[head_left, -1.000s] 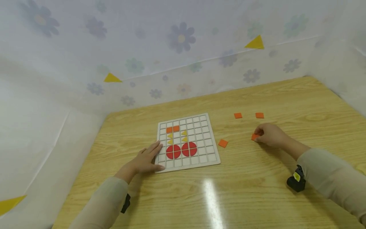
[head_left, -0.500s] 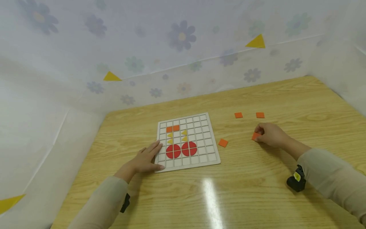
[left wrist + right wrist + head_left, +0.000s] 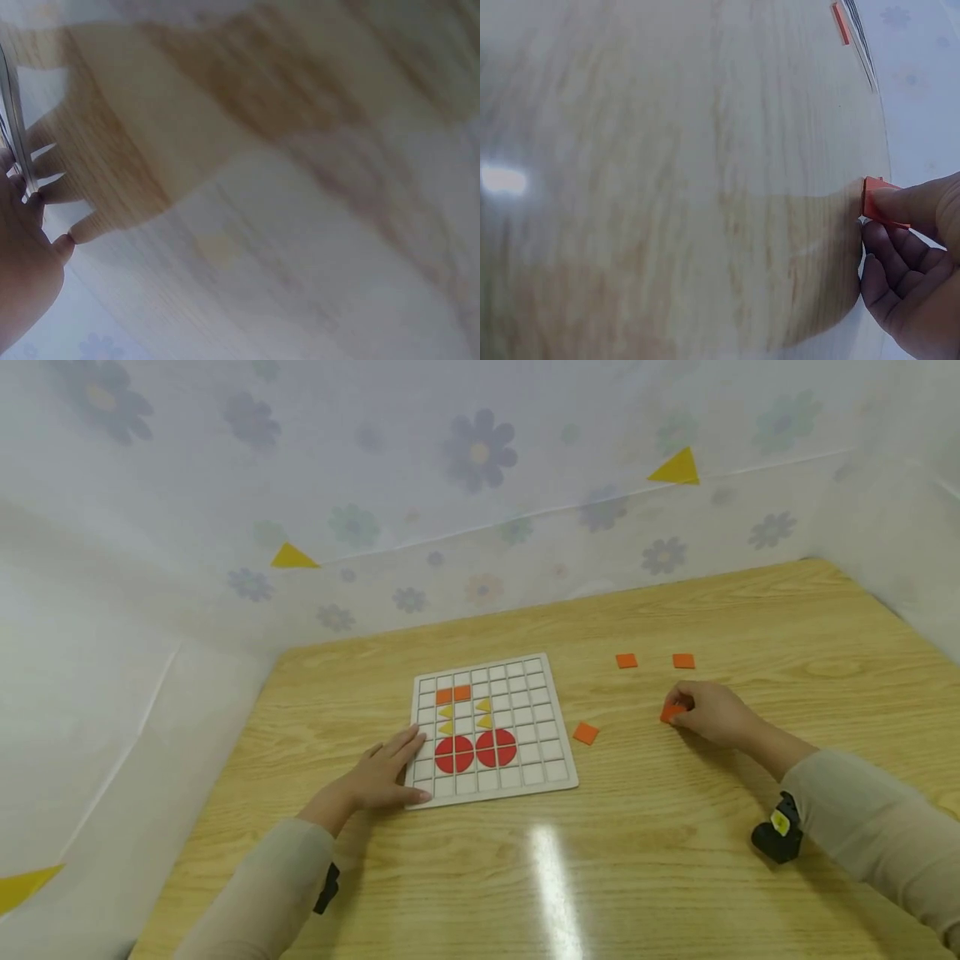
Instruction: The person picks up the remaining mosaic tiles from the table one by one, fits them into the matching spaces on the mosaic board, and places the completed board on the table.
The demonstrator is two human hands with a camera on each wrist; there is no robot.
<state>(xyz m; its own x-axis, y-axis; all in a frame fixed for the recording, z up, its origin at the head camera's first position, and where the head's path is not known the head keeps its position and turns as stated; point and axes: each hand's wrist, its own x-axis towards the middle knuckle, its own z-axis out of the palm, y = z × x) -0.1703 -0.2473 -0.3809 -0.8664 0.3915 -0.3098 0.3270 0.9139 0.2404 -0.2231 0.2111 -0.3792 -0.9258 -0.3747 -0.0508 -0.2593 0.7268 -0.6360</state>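
Observation:
A white grid board (image 3: 528,752) lies on the wooden table, with two orange squares (image 3: 453,694), several small yellow triangles (image 3: 485,722) and two red circles (image 3: 496,748) set in its cells. My left hand (image 3: 382,772) rests at the board's left edge, fingers spread and straight; the left wrist view shows it (image 3: 30,255) only at the frame's side. On the right, my right hand (image 3: 708,714) pinches an orange square tile (image 3: 670,713) between thumb and fingers. In the right wrist view the thumb presses on that tile (image 3: 870,196), which is tilted.
One loose orange tile (image 3: 586,732) lies between the board and my right hand. Two more, a left one (image 3: 626,661) and a right one (image 3: 683,661), lie farther back. A flower-patterned white sheet (image 3: 480,527) closes off the table's far side.
The right hand keeps its pinch on the orange tile, which has tilted up slightly. My left hand stays at the board. The head view has shifted very slightly.

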